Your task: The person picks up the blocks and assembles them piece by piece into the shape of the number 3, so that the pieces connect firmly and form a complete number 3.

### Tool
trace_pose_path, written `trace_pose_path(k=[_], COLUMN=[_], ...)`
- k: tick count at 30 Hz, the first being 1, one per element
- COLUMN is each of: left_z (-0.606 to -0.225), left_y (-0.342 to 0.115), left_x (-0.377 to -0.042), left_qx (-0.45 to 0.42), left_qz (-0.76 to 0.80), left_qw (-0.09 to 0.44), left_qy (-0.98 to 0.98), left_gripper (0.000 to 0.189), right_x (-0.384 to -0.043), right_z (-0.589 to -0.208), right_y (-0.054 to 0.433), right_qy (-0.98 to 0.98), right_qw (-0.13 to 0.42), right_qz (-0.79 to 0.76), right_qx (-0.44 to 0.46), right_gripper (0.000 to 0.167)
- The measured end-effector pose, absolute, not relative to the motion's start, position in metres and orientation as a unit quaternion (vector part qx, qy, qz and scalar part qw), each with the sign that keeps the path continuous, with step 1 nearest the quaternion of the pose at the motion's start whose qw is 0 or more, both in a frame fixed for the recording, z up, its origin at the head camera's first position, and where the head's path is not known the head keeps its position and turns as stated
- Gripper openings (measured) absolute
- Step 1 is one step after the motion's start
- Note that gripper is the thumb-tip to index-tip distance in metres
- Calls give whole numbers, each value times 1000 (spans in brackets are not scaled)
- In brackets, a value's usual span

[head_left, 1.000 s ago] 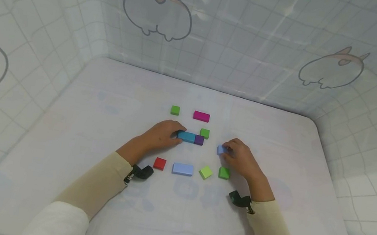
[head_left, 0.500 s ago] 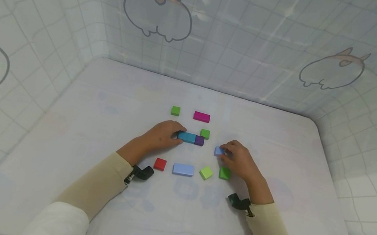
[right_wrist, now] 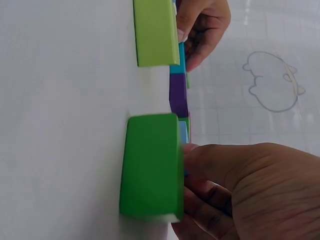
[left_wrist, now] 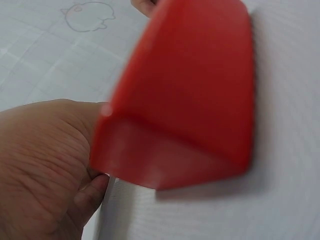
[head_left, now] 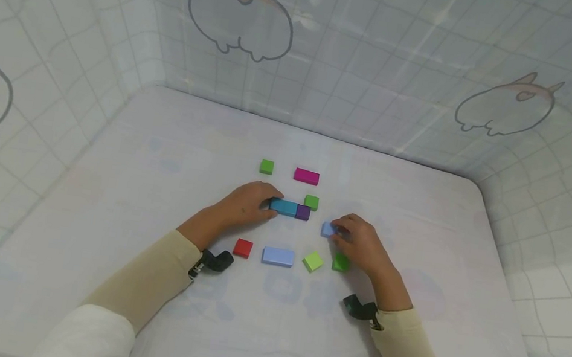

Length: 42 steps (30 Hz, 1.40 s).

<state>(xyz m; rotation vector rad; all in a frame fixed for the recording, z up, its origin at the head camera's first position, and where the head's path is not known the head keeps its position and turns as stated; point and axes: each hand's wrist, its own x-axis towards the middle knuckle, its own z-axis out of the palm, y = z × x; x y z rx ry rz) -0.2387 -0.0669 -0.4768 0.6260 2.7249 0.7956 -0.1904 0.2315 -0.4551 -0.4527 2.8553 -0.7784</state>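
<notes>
In the head view my left hand (head_left: 245,204) grips the left end of a turquoise block (head_left: 284,207) between thumb and fingers. A purple cube (head_left: 303,212) adjoins the turquoise block's right end, and a green cube (head_left: 311,202) sits just behind it. My right hand (head_left: 361,244) pinches a small light blue block (head_left: 327,230) by its right side, with a gap between it and the purple cube. The right wrist view shows that hand behind a dark green block (right_wrist: 152,167), which mostly hides the light blue one. A red block (left_wrist: 185,80) looms large in the left wrist view.
Nearer the body lie a long periwinkle block (head_left: 277,256) and a lime block (head_left: 313,261), in a row with the red and dark green ones. Behind are another green cube (head_left: 267,167) and a magenta block (head_left: 306,176). Patterned fabric walls (head_left: 361,73) surround the white surface.
My right hand has shifted slightly left and towards the body with the small light blue block, closer to the purple cube. My left hand stays in place on the turquoise block.
</notes>
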Motion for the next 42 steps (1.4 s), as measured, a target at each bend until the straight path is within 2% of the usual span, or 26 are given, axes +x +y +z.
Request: trace_pose_path(k=[19,42], left_z=[-477,-479], left_y=[-66,-68], left_x=[-239,-237], left_qx=[214,214], left_qz=[268,272], left_qw=[116,105], left_qy=[932,932], left_gripper=[50,49], right_x=[-190,-189], right_z=[-456,-453], right_y=[216,201], right_qy=[951,946], right_qw=[91,83], right_qz=[-257,-251], right_qx=[-147,-186], right_gripper=[27,27])
